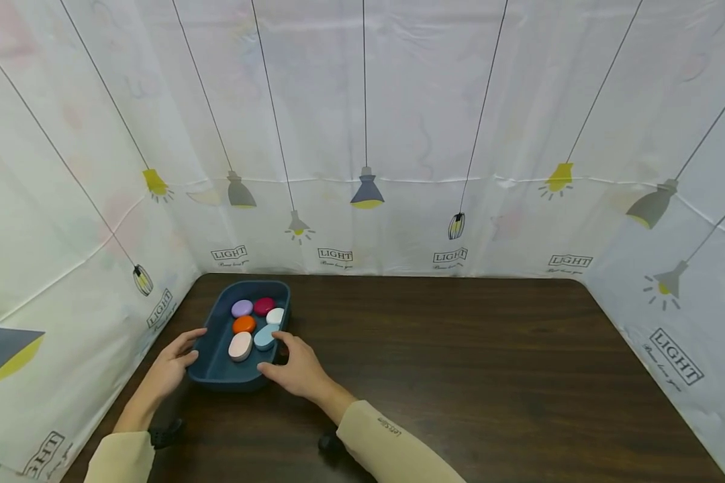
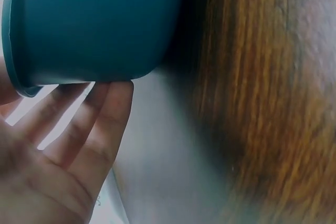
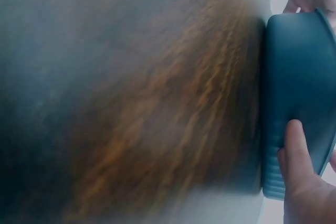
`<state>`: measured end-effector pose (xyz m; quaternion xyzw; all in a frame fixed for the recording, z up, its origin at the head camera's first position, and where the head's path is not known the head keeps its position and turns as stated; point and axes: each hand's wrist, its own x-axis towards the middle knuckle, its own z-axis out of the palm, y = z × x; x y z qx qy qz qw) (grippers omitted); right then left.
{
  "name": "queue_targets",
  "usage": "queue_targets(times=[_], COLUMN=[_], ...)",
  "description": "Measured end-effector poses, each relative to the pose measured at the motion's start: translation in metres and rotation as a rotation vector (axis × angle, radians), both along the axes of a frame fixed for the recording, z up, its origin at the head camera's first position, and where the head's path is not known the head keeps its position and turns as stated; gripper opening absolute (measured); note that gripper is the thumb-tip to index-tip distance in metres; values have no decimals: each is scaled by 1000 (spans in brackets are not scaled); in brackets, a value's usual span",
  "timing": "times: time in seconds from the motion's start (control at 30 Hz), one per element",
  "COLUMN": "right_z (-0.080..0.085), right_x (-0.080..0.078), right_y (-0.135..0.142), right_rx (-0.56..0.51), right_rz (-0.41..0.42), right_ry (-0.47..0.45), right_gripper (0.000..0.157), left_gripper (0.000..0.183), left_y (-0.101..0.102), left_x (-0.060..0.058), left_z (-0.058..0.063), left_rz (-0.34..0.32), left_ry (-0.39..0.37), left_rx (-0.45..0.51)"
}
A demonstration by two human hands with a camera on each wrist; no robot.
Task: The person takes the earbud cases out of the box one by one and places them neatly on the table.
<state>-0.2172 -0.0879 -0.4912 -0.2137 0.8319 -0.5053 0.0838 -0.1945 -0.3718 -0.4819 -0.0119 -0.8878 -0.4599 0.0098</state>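
In the head view, a blue tray (image 1: 219, 335) sits toward ten o'clock on the dark wooden table (image 1: 459, 349). Six rounded pieces lie grouped in it: a purple piece (image 1: 242, 308) at eleven, a dark red piece (image 1: 264, 306) at one, a white piece (image 1: 274, 316) at two, a light blue piece (image 1: 266, 337) at four, a pale pink piece (image 1: 239, 347) at seven and an orange piece (image 1: 244, 325) at nine. The left hand (image 1: 168, 365) touches the tray from eight o'clock, the right hand (image 1: 299, 367) from four, with a fingertip just beside the light blue piece. A white sheet (image 1: 423, 100) printed with hanging lamps stands at twelve o'clock.

In the left wrist view, the left hand's fingers are fairly straight and lie against the tray's outer wall, at seven o'clock.

In the right wrist view, the tray is toward three o'clock. The right hand grips its side, one finger on the outer wall.
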Motion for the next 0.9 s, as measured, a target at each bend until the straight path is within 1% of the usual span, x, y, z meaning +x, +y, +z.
queue_targets(times=[0.13, 0.33, 0.5, 0.6, 0.73, 0.9], right_z=[-1, -2, 1, 3, 3, 2], right_x=[-1, 1, 2, 2, 3, 3], right_y=[4, 12, 16, 19, 25, 32], right_rx=[-14, 15, -14, -27, -35, -34], right_rz=[9, 3, 17, 20, 23, 22], right_ry=[-7, 2, 17, 11, -7, -19], right_gripper=[65, 62, 64, 63, 62, 63], left_gripper=[45, 45, 45, 45, 45, 44], left_y=[6, 12, 13, 15, 19, 24], left_x=[-1, -1, 0, 1, 2, 1], left_z=[1, -1, 0, 2, 2, 1], left_rz=[8, 9, 16, 12, 1, -4], left_ry=[6, -13, -21, -40, -65, -76], left_rx=[-4, -10, -16, -24, -8, 13])
